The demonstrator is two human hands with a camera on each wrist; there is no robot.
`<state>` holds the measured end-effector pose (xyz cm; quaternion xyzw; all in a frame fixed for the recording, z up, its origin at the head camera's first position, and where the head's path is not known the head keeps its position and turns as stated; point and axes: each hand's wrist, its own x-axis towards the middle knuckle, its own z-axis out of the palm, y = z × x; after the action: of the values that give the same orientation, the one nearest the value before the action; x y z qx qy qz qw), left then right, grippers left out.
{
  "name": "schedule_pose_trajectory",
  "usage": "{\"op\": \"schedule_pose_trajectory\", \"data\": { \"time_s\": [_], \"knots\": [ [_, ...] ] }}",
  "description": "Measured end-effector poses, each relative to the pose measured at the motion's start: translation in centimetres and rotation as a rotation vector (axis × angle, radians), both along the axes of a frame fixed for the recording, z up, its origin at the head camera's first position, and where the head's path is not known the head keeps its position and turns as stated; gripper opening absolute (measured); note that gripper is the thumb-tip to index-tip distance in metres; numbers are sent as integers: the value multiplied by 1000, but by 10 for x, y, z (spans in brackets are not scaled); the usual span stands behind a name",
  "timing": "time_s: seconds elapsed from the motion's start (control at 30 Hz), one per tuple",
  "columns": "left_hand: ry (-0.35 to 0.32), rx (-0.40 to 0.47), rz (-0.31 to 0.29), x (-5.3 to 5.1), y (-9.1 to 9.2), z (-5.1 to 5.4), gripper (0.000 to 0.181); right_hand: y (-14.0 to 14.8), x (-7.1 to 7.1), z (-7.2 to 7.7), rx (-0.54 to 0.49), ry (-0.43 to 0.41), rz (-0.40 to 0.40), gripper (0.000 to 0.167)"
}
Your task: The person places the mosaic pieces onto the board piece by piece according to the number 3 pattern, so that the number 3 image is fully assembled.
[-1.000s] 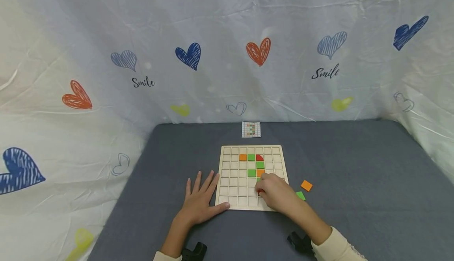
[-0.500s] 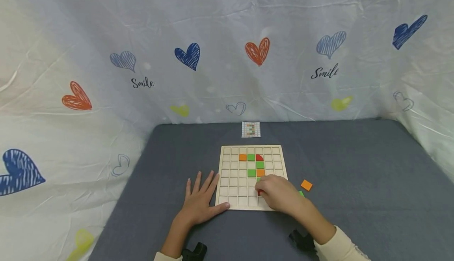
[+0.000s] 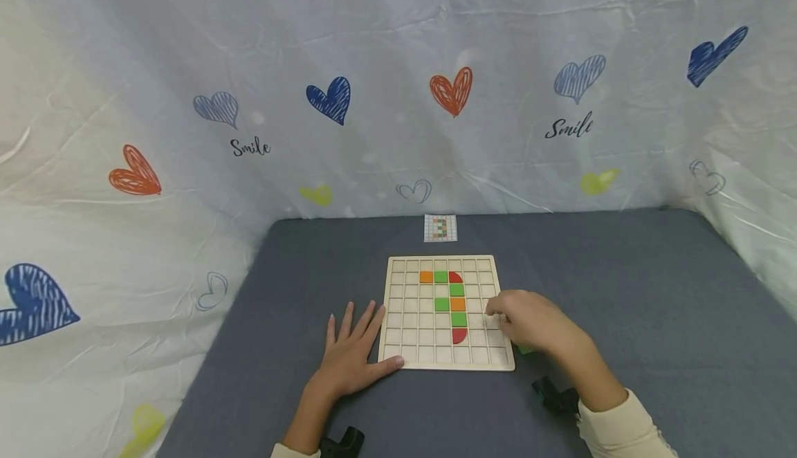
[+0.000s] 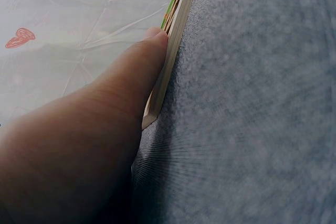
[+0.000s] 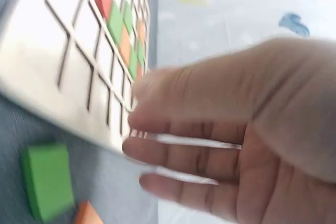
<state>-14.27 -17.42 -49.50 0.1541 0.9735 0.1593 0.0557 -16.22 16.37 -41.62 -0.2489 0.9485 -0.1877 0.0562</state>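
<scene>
A wooden grid board lies on the table with orange, green and red tiles set in several of its cells. Lowest of these is a red rounded tile, just below a green square tile. My left hand lies with fingers spread at the board's left side, its thumb resting on the near left corner. Over the board's right edge hovers my right hand, holding nothing, fingers loosely bent. In the right wrist view, a loose green tile and part of an orange tile lie beside the board.
A small printed pattern card lies behind the board. The grey-covered table meets a white curtain with printed hearts at the back. Black wrist devices sit under both wrists.
My right hand has let go of the red rounded tile, left in its cell, and moved right to the board's edge. It now hides the loose orange tile from the head view. The left hand stays put.
</scene>
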Motion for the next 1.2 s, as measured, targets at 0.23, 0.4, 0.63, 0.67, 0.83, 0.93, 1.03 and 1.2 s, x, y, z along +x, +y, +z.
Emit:
{"op": "schedule_pose_trajectory", "data": {
  "time_s": [0.23, 0.4, 0.63, 0.67, 0.83, 0.93, 1.03, 1.2],
  "knots": [
    [1, -9, -1, 0, 0, 0, 102, 28, -1, 5, 118, -64, -138, 20],
    [-2, -9, -1, 0, 0, 1, 101, 38, -1, -2, 129, -77, -165, 24],
    [-13, -5, 0, 0, -1, 0, 101, 38, -6, -10, 138, -54, -176, 28],
    [-12, -5, 1, 0, 0, 0, 101, 38, -6, -11, 137, -49, -176, 28],
    [-6, 1, 0, 0, 0, 0, 101, 37, -9, -15, 104, -42, -129, 28],
    [0, 7, -2, 0, -1, -1, 101, 38, -10, -16, 88, -60, -93, 30],
    [8, 16, -6, -1, 0, -1, 101, 39, -12, -16, 84, -67, -76, 30],
    [2, 16, -4, 0, 0, 1, 101, 38, -13, -15, 76, -53, -75, 28]
  ]
}}
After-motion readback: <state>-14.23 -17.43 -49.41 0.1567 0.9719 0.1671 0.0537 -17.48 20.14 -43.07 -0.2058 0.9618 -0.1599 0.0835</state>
